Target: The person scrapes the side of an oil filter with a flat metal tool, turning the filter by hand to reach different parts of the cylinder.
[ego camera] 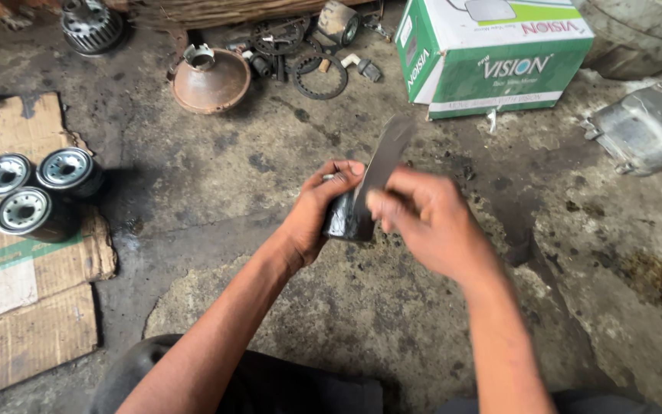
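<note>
Left hand (319,211) wrapped around a small dark cylindrical part (344,220), grip clamped on its body, held in the air above the oil-stained concrete floor (216,172). Right hand (423,218) pinching the lower end of a thin grey strip (387,153), a flat sheet-like piece rising up and to the right from the part; fingers together on it, though blurred by motion, so the exact pinch hard to make out.

Likely risks, judged from this pose: a slip of the oily-looking part out of the left grip and a drop onto the concrete, since only the fingers and thumb wrap it with nothing beneath. A tear or crease of the strip, if pulled at an angle against the edge of the part. A nicked fingertip, if the strip's edge proves sharp.

Both forearms reaching forward from the lower edge of the view and converging at the part, left wrist bent inward, right wrist turned with the back of the hand toward the camera.

Far left of the part, three canister oil filters (36,195) standing on flattened cardboard (24,307). Beyond the part, a rust-coloured conical metal piece (210,77), scattered gear rings (319,77) and a green-and-white carton (492,57); to its right, a grey metal housing (645,126).
</note>
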